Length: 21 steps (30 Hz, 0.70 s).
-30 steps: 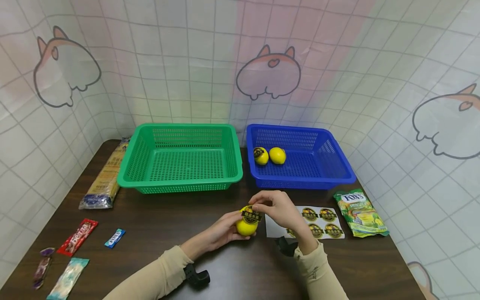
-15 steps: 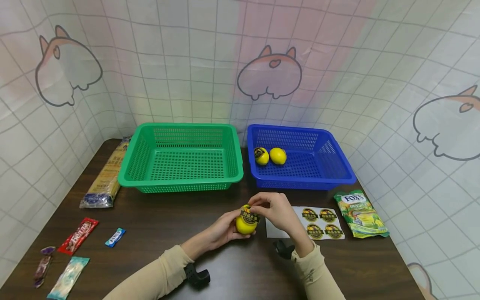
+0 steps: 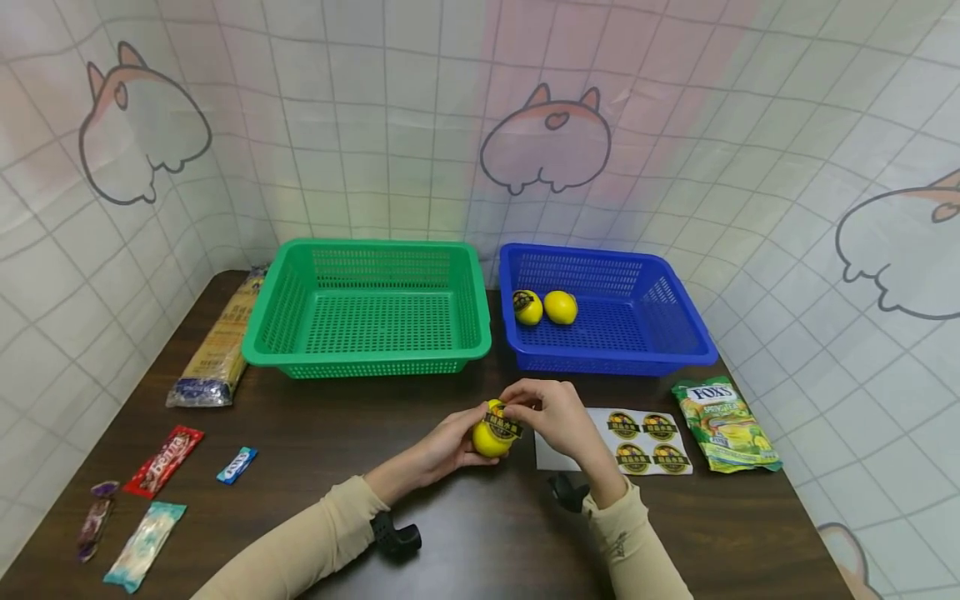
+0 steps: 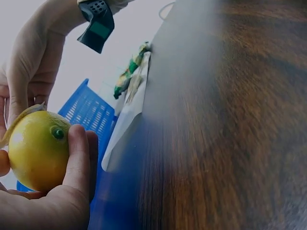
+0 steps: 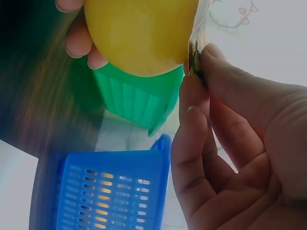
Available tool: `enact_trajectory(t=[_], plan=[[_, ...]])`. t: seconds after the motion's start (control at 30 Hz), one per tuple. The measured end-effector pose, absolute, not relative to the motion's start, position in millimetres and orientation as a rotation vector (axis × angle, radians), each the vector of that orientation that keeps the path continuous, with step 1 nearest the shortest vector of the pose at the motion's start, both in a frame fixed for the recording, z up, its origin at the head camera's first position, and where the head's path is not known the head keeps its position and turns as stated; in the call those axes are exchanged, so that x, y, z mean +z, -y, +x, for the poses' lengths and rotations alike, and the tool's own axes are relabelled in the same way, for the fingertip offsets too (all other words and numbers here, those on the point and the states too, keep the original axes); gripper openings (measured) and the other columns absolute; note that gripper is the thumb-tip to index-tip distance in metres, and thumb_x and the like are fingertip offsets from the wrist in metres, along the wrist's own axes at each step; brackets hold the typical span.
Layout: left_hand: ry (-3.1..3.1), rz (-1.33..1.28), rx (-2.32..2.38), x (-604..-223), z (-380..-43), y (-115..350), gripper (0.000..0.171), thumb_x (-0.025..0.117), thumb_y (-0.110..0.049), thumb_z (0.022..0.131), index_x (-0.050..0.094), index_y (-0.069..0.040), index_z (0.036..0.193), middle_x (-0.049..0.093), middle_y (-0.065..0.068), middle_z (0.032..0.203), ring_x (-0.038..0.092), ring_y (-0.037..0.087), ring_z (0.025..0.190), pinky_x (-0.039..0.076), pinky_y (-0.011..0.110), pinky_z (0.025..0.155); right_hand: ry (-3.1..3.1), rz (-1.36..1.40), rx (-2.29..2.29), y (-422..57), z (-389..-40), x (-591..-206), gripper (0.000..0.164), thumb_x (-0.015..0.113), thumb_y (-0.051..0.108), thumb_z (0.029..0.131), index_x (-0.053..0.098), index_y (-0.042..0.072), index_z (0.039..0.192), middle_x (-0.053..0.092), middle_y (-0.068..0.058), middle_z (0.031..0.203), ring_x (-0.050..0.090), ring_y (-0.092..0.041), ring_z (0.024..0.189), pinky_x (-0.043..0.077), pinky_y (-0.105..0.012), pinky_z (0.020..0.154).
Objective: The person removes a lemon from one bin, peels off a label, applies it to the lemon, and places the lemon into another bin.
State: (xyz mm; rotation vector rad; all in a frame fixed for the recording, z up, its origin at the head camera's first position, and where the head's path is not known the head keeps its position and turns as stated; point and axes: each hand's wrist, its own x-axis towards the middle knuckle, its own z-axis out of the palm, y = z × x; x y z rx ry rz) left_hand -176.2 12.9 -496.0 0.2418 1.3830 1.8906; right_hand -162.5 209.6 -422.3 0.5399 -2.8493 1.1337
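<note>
A yellow lemon (image 3: pixel 489 442) rests in my left hand (image 3: pixel 438 452), whose fingers and thumb grip its sides. In the left wrist view the lemon's (image 4: pixel 38 155) green stem end faces the camera. My right hand (image 3: pixel 553 419) pinches the edge of a black-and-gold fruit sticker (image 3: pixel 502 423) between thumb and forefinger. The sticker lies over the lemon's upper right side. From the right wrist view, the sticker (image 5: pixel 195 55) stands along the lemon's side, its pinched end under the thumb. Right of the hands lies a white sticker sheet (image 3: pixel 555 457) bearing several similar stickers.
Behind stand a green basket (image 3: pixel 367 367) and a blue basket (image 3: pixel 615 363) holding two lemons (image 3: pixel 561 308), one with a sticker showing. A green FOX'S candy bag (image 3: pixel 727 425) lies at right. At left are a long plastic-wrapped pack (image 3: pixel 217 342), a red wrapper (image 3: pixel 163 461) and several small packets.
The right hand has brought the sticker from the lemon's upper right edge further over its surface. The left hand keeps its grip on the lemon. The head view has shifted slightly.
</note>
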Motion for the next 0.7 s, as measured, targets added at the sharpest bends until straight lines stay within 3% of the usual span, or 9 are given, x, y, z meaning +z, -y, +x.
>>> enact_trajectory(t=[0.17, 0.3, 0.5, 0.7], plan=[[-1.388, 0.224, 1.876, -497, -177, -11, 0.072, 0.028, -0.057, 0.105, 0.034, -0.001, 0.148, 0.057, 0.017, 0.132, 0.068, 0.017, 0.100, 0.059, 0.030, 0.089, 2.825, 0.575, 1.115, -209, -162, -426, 0.010, 0.075, 0.014, 0.088, 0.075, 0.014, 0.098, 0.078, -0.001, 0.093, 0.070, -0.009, 0.078, 0.055, -0.016, 0.067], [-1.382, 0.221, 1.868, -495, -178, -12, 0.075, 0.030, -0.061, 0.103, 0.036, 0.000, 0.147, 0.058, 0.015, 0.129, 0.068, 0.017, 0.098, 0.059, 0.029, 0.087, 2.801, 0.584, 1.103, -207, -161, -425, 0.011, 0.076, 0.013, 0.087, 0.075, 0.012, 0.097, 0.078, -0.003, 0.090, 0.070, -0.009, 0.076, 0.054, -0.016, 0.065], [-1.448, 0.232, 1.884, -497, -179, -14, 0.065, 0.043, -0.049, 0.103, 0.037, 0.000, 0.145, 0.054, 0.016, 0.130, 0.066, 0.018, 0.101, 0.059, 0.034, 0.093, 2.770, 0.599, 1.009, -202, -159, -428, 0.016, 0.079, 0.017, 0.084, 0.074, 0.013, 0.099, 0.078, -0.001, 0.090, 0.069, -0.009, 0.076, 0.057, -0.020, 0.066], [-1.485, 0.224, 1.879, -502, -177, -14, 0.059, 0.045, -0.042, 0.105, 0.036, 0.001, 0.144, 0.053, 0.020, 0.135, 0.065, 0.015, 0.103, 0.059, 0.030, 0.089, 2.784, 0.600, 0.987, -200, -157, -435, 0.023, 0.079, 0.020, 0.084, 0.073, 0.012, 0.104, 0.077, 0.000, 0.092, 0.069, -0.008, 0.078, 0.058, -0.023, 0.068]])
